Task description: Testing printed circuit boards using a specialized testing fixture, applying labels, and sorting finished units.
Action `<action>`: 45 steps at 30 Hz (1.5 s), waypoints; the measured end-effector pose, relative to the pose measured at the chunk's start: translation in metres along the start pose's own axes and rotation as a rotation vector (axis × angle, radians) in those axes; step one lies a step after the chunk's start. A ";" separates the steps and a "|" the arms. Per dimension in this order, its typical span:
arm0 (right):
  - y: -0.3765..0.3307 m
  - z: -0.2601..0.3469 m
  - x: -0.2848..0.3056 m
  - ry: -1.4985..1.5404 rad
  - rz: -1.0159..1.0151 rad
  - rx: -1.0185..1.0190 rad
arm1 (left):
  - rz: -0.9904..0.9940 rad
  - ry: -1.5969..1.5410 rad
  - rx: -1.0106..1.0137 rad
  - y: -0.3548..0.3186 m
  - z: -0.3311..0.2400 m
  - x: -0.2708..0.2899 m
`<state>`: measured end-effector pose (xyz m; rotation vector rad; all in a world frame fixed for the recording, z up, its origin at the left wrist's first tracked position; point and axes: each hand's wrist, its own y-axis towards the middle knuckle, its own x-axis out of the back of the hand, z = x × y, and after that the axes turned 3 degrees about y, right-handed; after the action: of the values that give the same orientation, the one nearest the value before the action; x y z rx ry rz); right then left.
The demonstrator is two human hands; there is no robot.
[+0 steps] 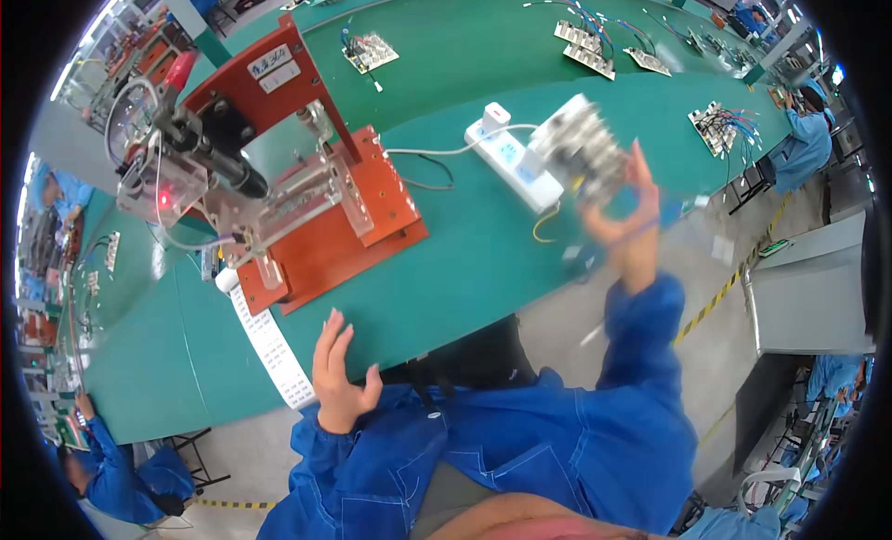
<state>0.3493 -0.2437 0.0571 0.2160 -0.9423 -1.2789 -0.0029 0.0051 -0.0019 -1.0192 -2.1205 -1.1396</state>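
Right hand: the right hand (624,226), raised above the table edge, grips a circuit board (578,148) from below; fingers curl around its lower edge, and both hand and board are smeared by motion blur.
Circuit board: a pale, boxy assembly studded with small blocky components, with thin blue and yellow wires (650,226) trailing beneath; it sits in the air just right of the power strip.
Left hand: the left hand (338,373) is open and holds nothing, fingers spread and upright, palm at the near edge of the table, just beside the paper strip.
Paper strip: a long white printed strip (269,343) hanging off the table edge.
Fixture: an orange-red press jig (327,226) of flat rigid plates, with clear acrylic blocks, a dark cylindrical tool and a glowing red light.
Power strip: a white plastic power strip (509,161) with a plug seated in it and a grey cable.
Table: a smooth green matte mat (446,261) covers the table.
Sleeves: blue cloth work jacket (520,447), creased.
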 end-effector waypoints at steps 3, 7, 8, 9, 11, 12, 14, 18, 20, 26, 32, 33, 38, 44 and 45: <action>0.067 -0.082 -0.026 0.043 0.001 -0.189 | -0.001 0.023 -0.011 0.001 0.003 -0.002; 0.148 -0.156 -0.116 -0.452 0.045 -0.124 | 0.015 0.090 0.014 0.002 0.000 -0.003; 0.167 -0.144 -0.144 -0.401 0.137 -0.234 | 0.025 0.129 0.044 -0.002 0.000 -0.002; 0.182 -0.177 -0.161 -0.279 0.045 0.040 | 0.030 0.118 0.058 0.002 0.001 -0.010; 0.198 -0.193 -0.198 -0.217 0.134 0.175 | 0.029 0.128 0.071 0.001 0.003 -0.015; 0.202 -0.205 -0.206 -0.322 0.094 0.362 | 0.024 0.125 0.089 0.001 0.004 -0.016; 0.214 -0.199 -0.191 -0.316 0.019 0.349 | 0.034 0.161 0.126 -0.007 0.002 -0.009; 0.225 -0.256 -0.146 -0.862 -0.222 -0.019 | 0.002 0.229 0.154 -0.001 -0.002 -0.012; 0.233 -0.264 -0.128 -0.693 0.013 -0.186 | -0.008 0.242 0.171 -0.002 -0.003 -0.012; 0.216 -0.234 -0.134 -0.419 -0.532 0.037 | -0.035 0.199 0.155 0.005 0.000 -0.014; 0.164 -0.096 -0.064 0.044 -0.771 0.097 | -0.070 0.154 0.071 0.005 -0.003 -0.007; 0.153 -0.068 -0.047 0.218 -0.746 0.047 | -0.070 0.146 0.073 0.003 -0.003 -0.006; 0.106 0.055 0.043 0.345 -0.360 0.210 | -0.125 0.098 0.119 0.002 -0.015 -0.002; 0.044 0.182 0.083 0.234 0.225 0.249 | -0.410 0.110 -0.312 0.037 -0.088 0.048; 0.038 0.194 0.079 0.239 0.397 0.174 | -0.417 0.110 -0.307 0.038 -0.105 0.056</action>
<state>0.2398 -0.2330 0.2398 0.2944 -0.8398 -0.7882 0.0052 -0.0498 0.1099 -0.6277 -2.1696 -1.7213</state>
